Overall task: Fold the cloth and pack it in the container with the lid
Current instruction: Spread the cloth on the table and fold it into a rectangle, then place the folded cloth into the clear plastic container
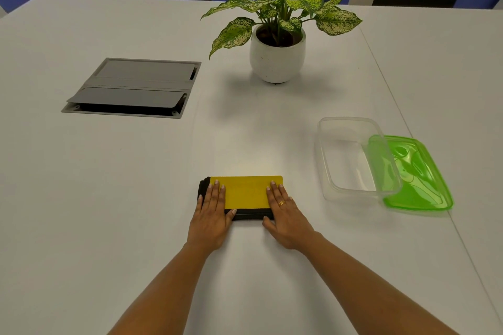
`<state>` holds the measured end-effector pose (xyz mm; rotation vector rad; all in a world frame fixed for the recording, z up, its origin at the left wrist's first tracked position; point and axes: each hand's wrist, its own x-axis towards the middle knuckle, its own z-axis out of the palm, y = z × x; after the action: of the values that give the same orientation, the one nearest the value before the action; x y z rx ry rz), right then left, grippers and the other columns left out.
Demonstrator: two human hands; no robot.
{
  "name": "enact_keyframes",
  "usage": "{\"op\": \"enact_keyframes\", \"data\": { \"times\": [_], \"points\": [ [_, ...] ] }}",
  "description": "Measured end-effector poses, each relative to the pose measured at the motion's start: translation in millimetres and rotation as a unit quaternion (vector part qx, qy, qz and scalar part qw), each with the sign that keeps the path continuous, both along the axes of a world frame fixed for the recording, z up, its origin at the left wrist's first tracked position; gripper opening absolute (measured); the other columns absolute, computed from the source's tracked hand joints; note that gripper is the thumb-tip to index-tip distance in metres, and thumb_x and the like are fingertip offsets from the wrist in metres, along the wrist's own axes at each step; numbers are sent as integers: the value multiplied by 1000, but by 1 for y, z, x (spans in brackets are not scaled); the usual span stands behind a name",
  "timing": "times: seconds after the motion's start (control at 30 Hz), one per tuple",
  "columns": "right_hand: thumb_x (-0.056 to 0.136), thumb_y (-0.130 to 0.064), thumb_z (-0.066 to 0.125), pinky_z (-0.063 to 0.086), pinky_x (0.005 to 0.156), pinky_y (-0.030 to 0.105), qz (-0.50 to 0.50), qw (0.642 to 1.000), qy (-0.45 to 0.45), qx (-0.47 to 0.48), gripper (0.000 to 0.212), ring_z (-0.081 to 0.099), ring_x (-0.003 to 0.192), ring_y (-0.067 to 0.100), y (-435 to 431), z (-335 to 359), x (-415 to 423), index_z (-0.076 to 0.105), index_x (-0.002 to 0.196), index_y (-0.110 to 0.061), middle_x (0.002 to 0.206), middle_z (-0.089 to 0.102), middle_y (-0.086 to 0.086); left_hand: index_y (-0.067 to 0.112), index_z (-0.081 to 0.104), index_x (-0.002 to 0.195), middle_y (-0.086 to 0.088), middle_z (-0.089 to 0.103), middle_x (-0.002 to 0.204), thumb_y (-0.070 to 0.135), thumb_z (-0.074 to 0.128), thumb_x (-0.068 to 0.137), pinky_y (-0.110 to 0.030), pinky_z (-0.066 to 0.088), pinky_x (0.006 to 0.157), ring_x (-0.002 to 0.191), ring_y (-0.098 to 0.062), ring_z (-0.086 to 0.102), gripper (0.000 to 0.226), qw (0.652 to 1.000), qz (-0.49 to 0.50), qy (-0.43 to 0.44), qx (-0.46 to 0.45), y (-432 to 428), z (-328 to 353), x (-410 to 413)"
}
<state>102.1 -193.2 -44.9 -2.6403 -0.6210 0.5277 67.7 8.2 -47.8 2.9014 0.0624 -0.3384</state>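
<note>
A yellow and black cloth (245, 192) lies folded into a small rectangle on the white table (136, 198), yellow side up. My left hand (212, 215) lies flat on its left end with straight fingers. My right hand (283, 209) lies flat on its right end, a ring on one finger. To the right stands a clear plastic container (351, 158) with nothing in it. Its green lid (416, 174) leans against the container's right rim and lies partly on the table.
A potted plant (277, 57) in a white pot stands at the back centre. A grey cable hatch (130, 90) is set into the table at the back left. Dark chairs stand beyond the far edge.
</note>
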Motion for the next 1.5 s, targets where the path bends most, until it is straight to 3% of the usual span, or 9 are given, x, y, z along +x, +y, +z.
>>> {"op": "enact_keyframes", "data": {
  "times": [0.13, 0.33, 0.4, 0.53, 0.7, 0.9, 1.07, 1.27, 1.5],
  "points": [
    [97, -26, 36, 1, 121, 37, 14, 999, 29, 0, 70, -17, 146, 23, 14, 6, 5, -9, 148, -10, 158, -17, 7, 10, -9, 147, -8, -11, 159, 71, -44, 47, -36, -5, 120, 147, -22, -10, 122, 1000, 13, 5, 4, 10, 3, 1],
    [95, -21, 38, 3, 121, 39, 25, 999, 43, -6, 70, -15, 147, 26, 35, 13, 8, -5, 149, -8, 159, -15, 10, 11, -7, 148, -6, -10, 159, 73, -46, 42, -36, -4, 120, 148, -20, -9, 128, 999, 30, 7, 28, 27, 10, 0],
    [94, -22, 41, 5, 122, 42, 30, 998, 50, -9, 72, -14, 147, 25, 37, 15, 9, -3, 149, -8, 159, -14, 9, 12, -6, 148, -6, -10, 160, 75, -32, 60, -38, -3, 120, 148, -19, -9, 111, 999, 36, 11, 30, 29, 11, -1],
    [93, -26, 46, 7, 121, 42, 30, 998, 53, 6, 74, -9, 148, 22, 28, 20, 9, 1, 150, -11, 160, -10, 7, 14, 2, 149, -5, -3, 160, 44, 23, 98, -40, -1, 121, 148, -19, -5, 63, 998, 61, -1, 16, 23, 14, 0],
    [95, -32, 44, 9, 120, 36, 10, 1000, 0, 26, 66, 2, 148, 18, 5, 34, 4, 13, 149, -12, 160, 6, 5, 15, 13, 149, -4, 5, 160, 44, 30, 97, -41, -1, 120, 148, -19, 1, 62, 998, 58, -34, -12, 3, 28, 4],
    [91, -20, 51, 20, 119, 34, -140, 969, -194, 67, 49, 21, 145, 25, -37, 63, 8, 42, 137, -6, 154, 27, 12, 19, 28, 144, -1, 13, 160, 43, 39, 95, -41, 3, 120, 148, -16, 9, 56, 998, 28, -41, -24, -34, 44, 4],
    [96, -34, 46, 31, 110, 35, -241, 965, -92, -56, 59, 44, 130, 27, -83, 72, 18, 27, 145, -8, 140, 48, 16, 20, 42, 137, 0, 23, 157, 34, 49, 93, -41, 6, 120, 145, -15, 18, 47, 996, 20, -48, -70, -66, 54, 2],
    [95, -27, 50, 48, 90, 36, -203, 975, -77, -48, 31, 61, 109, 27, -99, 78, 15, 61, 121, -13, 115, 69, 11, 14, 49, 132, -4, 28, 154, 27, 52, 93, -37, 20, 118, 143, -20, 26, 41, 989, 32, -53, -136, -91, 62, 4],
    [90, -26, 56, 52, 86, 31, -156, 987, -41, -14, 24, 66, 101, 22, -124, 83, -13, 71, 105, -15, 106, 74, 5, 9, 52, 127, -7, 35, 150, 22, 51, 94, -31, 34, 107, 137, -23, 35, 36, 973, 66, -79, -207, -105, 74, 8]
  ]
}}
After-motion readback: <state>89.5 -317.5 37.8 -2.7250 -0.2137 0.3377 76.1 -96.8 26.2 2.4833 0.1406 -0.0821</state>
